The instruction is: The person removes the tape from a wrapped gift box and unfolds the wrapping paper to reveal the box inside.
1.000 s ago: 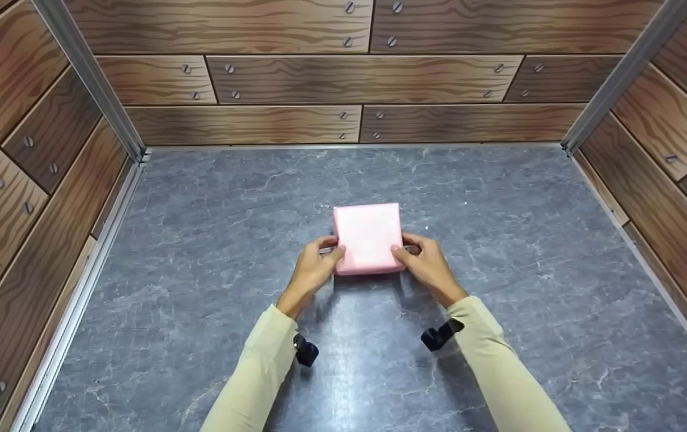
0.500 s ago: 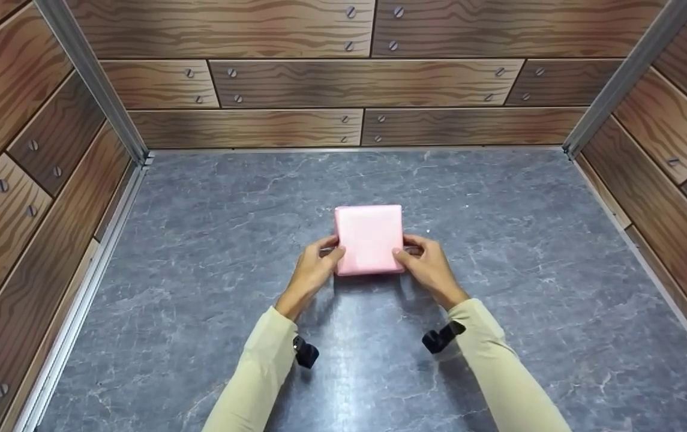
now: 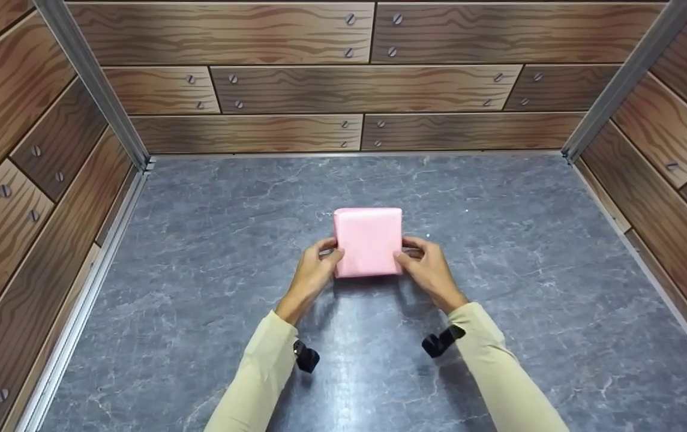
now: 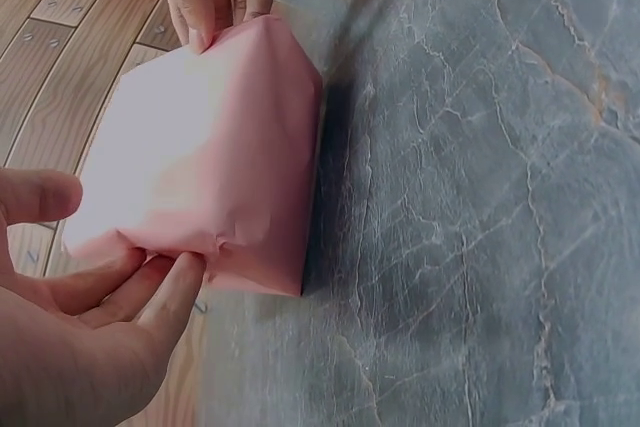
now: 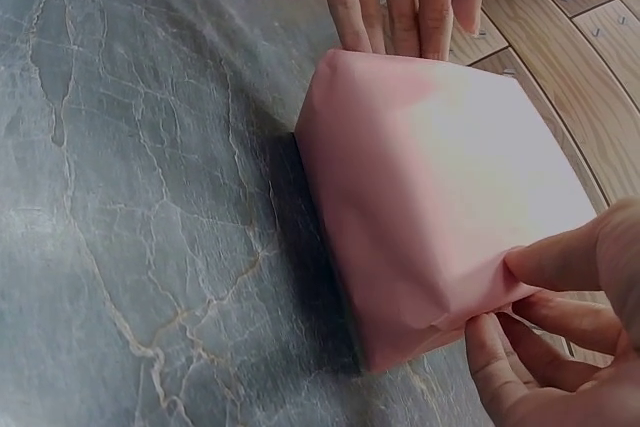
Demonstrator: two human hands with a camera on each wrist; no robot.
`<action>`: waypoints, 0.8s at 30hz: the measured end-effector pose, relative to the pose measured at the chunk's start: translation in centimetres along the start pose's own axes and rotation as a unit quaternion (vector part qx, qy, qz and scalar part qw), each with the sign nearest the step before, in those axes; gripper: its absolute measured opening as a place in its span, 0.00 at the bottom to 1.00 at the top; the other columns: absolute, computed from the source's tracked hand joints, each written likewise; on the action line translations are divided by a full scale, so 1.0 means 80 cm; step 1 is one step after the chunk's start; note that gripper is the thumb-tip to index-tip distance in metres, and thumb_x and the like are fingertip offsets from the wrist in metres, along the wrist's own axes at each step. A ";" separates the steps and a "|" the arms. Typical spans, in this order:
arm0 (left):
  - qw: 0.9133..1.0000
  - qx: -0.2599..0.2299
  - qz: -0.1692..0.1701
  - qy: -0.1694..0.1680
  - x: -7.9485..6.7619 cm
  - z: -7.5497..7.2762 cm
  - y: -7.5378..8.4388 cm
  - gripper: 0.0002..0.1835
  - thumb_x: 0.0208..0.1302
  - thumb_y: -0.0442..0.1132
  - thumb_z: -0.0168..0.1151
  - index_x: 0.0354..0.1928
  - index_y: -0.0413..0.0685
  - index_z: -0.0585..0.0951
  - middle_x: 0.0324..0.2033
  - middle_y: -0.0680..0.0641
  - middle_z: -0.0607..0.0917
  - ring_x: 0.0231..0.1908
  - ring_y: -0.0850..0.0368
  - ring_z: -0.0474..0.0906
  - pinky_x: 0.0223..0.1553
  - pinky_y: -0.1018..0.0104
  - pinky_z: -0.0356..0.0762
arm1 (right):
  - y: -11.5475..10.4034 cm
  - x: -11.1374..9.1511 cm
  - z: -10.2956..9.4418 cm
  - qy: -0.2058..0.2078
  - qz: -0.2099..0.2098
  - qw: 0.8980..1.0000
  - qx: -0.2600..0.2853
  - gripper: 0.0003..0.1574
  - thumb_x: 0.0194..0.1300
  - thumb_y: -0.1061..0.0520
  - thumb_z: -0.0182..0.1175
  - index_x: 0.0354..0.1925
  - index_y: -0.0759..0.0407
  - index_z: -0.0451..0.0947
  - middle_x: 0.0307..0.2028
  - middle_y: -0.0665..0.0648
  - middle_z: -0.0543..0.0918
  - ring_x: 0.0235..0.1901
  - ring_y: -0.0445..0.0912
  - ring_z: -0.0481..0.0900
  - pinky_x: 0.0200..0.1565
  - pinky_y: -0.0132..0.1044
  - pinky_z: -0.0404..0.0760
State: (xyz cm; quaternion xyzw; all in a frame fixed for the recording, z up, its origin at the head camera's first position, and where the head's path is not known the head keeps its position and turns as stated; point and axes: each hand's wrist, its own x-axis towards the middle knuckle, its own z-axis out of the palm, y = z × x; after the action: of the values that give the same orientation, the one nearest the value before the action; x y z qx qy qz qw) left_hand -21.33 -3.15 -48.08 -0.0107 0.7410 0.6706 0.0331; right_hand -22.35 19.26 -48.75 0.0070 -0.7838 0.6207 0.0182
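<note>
A square box wrapped in plain pink paper (image 3: 369, 243) is held low over the grey marbled surface by both hands. The left hand (image 3: 310, 273) is at its left side: in the left wrist view, the bent fingers (image 4: 170, 297) meet the box's side, and the thumb (image 4: 40, 195) is by its edge. On the opposite side, the right hand (image 3: 433, 273) pinches the box near a corner. Its thumb (image 5: 560, 262) lies on the upper edge in the right wrist view, with the fingers (image 5: 500, 367) below. The underside of the box is hidden.
The grey marbled surface (image 3: 229, 210) spreads around the box. Wood-plank printed walls (image 3: 295, 90) close it in at the back, left and right, with metal rails (image 3: 88, 288) along the joints. Black wrist cameras (image 3: 306, 356) sit on both pale sleeves (image 3: 259, 372).
The box's far edge, slightly slanted a second ago, is now level, and its top looks less bright. Both hands keep their places on it. The whole head view has shifted a little downward.
</note>
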 end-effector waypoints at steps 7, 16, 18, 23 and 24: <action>1.000 -0.010 0.009 0.000 0.001 0.001 0.002 0.27 0.68 0.37 0.57 0.66 0.28 0.72 0.56 0.34 0.81 0.54 0.42 0.80 0.55 0.53 0.81 | 0.001 0.000 0.000 0.007 -0.002 1.000 0.010 0.22 0.65 0.70 0.61 0.57 0.80 0.75 0.52 0.74 0.81 0.43 0.50 0.83 0.40 0.26 0.82; 0.999 -0.043 0.015 -0.012 0.000 0.000 0.001 0.25 0.69 0.33 0.54 0.65 0.26 0.73 0.56 0.32 0.80 0.52 0.42 0.80 0.54 0.51 0.81 | 0.002 0.001 -0.002 0.002 0.007 1.000 0.023 0.22 0.67 0.70 0.59 0.57 0.79 0.75 0.54 0.74 0.80 0.46 0.50 0.83 0.44 0.26 0.81; 0.999 -0.049 0.012 -0.015 0.001 -0.001 0.002 0.25 0.69 0.33 0.53 0.65 0.26 0.72 0.58 0.32 0.79 0.54 0.42 0.79 0.56 0.51 0.80 | 0.002 0.001 -0.002 0.006 0.006 1.000 0.027 0.21 0.67 0.70 0.58 0.57 0.79 0.75 0.53 0.74 0.80 0.45 0.49 0.83 0.45 0.28 0.81; 0.998 -0.064 -0.005 -0.019 0.001 -0.002 0.003 0.24 0.73 0.35 0.51 0.66 0.27 0.71 0.60 0.31 0.77 0.56 0.40 0.79 0.60 0.51 0.77 | 0.001 0.004 -0.003 0.015 0.024 0.998 0.055 0.20 0.72 0.70 0.51 0.58 0.81 0.73 0.53 0.75 0.80 0.42 0.46 0.83 0.52 0.41 0.84; 0.998 -0.066 -0.009 -0.020 0.001 -0.002 0.003 0.24 0.74 0.36 0.51 0.66 0.27 0.71 0.61 0.31 0.77 0.57 0.39 0.79 0.61 0.51 0.77 | 0.001 0.004 -0.003 0.016 0.031 0.997 0.062 0.20 0.74 0.69 0.50 0.59 0.81 0.73 0.53 0.75 0.80 0.43 0.46 0.83 0.53 0.43 0.84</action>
State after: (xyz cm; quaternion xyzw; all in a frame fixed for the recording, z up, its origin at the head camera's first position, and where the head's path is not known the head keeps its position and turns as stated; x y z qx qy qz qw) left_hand -21.42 -3.31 -47.79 -0.0060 0.6943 0.7178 0.0528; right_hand -22.68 19.51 -48.72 -0.0260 -0.7431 0.6686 0.0108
